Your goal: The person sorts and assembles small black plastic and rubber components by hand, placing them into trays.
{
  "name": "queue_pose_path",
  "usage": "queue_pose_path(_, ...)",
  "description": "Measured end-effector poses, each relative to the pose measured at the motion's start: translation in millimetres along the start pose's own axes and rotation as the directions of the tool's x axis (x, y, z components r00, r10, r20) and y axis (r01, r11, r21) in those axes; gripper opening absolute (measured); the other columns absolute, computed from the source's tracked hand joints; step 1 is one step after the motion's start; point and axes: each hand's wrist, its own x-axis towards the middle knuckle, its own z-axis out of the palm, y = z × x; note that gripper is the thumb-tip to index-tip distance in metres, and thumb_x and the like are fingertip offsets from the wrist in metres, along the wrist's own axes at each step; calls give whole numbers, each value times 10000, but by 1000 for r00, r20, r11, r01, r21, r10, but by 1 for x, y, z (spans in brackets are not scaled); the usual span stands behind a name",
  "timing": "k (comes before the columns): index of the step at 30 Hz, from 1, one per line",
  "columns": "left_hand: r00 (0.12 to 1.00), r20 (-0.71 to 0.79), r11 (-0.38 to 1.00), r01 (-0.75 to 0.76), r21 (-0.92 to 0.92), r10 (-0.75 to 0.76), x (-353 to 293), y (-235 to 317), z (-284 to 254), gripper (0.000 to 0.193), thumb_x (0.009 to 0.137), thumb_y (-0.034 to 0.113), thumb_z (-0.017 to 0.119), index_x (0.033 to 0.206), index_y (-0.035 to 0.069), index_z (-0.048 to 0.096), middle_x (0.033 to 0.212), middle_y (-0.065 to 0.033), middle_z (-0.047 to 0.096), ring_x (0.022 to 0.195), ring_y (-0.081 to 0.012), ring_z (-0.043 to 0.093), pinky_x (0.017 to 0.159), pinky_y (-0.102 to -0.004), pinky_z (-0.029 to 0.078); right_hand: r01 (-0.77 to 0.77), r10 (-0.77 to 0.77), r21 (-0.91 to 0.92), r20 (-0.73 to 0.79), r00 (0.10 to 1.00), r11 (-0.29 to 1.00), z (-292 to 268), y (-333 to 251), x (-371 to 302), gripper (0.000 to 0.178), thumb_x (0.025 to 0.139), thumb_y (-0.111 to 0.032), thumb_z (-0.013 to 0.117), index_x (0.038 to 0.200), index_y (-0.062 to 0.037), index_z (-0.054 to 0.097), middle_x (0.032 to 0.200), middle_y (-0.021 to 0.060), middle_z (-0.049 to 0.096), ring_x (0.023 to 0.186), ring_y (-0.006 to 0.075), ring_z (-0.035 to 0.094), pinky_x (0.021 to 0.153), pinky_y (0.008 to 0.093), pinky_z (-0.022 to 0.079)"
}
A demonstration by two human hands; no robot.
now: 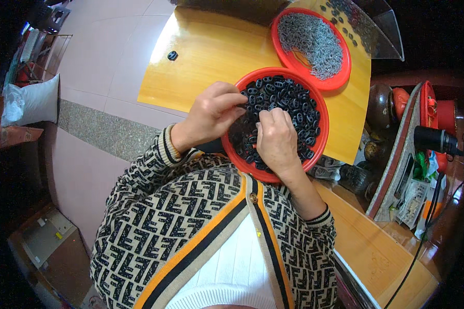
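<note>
A round red plastic basin (322, 135) is filled with small black oval pieces (304, 103) that have two holes each. Over its left rim, my left hand (214, 114) curls with thumb and fingertips drawn close together. Dark pieces lie right at those fingertips, so I cannot make out what is pinched. My right hand (277, 140) reaches over the near side of the basin, its fingers bent down and closed among the black pieces. Its fingertips and whatever they grip are hidden under the knuckles.
Beyond the basin, a second red basin (340, 81) holds many small grey metal parts (314, 44). One black piece (172, 55) sits alone on the yellow tabletop (201, 56); several more lie at the far right corner. Jars, a black cylinder (433, 140) and a cable stand to the right.
</note>
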Motion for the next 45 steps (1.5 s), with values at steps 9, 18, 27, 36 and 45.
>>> queue_pose_path(9, 970, 158, 977, -200, 71, 187, 63, -2, 10, 217, 607, 2, 647, 814, 17, 585, 783, -115, 547, 722, -288, 508, 624, -357, 428, 4, 34, 302, -118, 992, 953, -21, -8, -9, 64, 699, 25, 508, 740, 4, 464, 724, 164, 460, 687, 335, 478, 608, 394, 410)
queue_pose_path(18, 902, 355, 892, -355, 281, 247, 166, -51, 56, 127, 622, 51, 550, 719, 19, 626, 753, -162, 573, 766, -321, 550, 683, -405, 451, -96, 177, 635, -66, 982, 767, -36, -26, -21, 144, 701, 64, 542, 843, 40, 540, 774, 169, 529, 691, 303, 558, 604, 332, 454)
queue_pose_path(27, 879, 440, 839, -375, 394, 185, 176, -67, 70, 78, 633, 87, 567, 664, 16, 565, 697, -159, 533, 711, -333, 540, 642, -412, 449, -240, 283, 734, 67, 957, 636, -40, -38, -24, 146, 733, 34, 582, 876, 22, 554, 750, 45, 532, 605, 73, 487, 535, 197, 406)
queue_pose_path(36, 768, 551, 644, -608, 465, 327, 180, -60, 67, 106, 659, 121, 547, 671, 17, 569, 756, -118, 560, 784, -280, 538, 688, -386, 436, -302, 368, 803, 111, 923, 514, -33, -40, -24, 150, 738, 2, 593, 881, 4, 549, 733, 65, 560, 604, 96, 524, 532, 229, 432)
queue_pose_path(45, 754, 526, 757, -590, 279, 394, 171, -66, 60, 95, 675, 72, 509, 727, 13, 563, 699, -159, 584, 701, -328, 574, 635, -404, 446, -190, 255, 867, 76, 964, 461, -23, -28, -26, 126, 756, 20, 566, 880, 6, 582, 774, 63, 570, 641, 122, 536, 562, 232, 434)
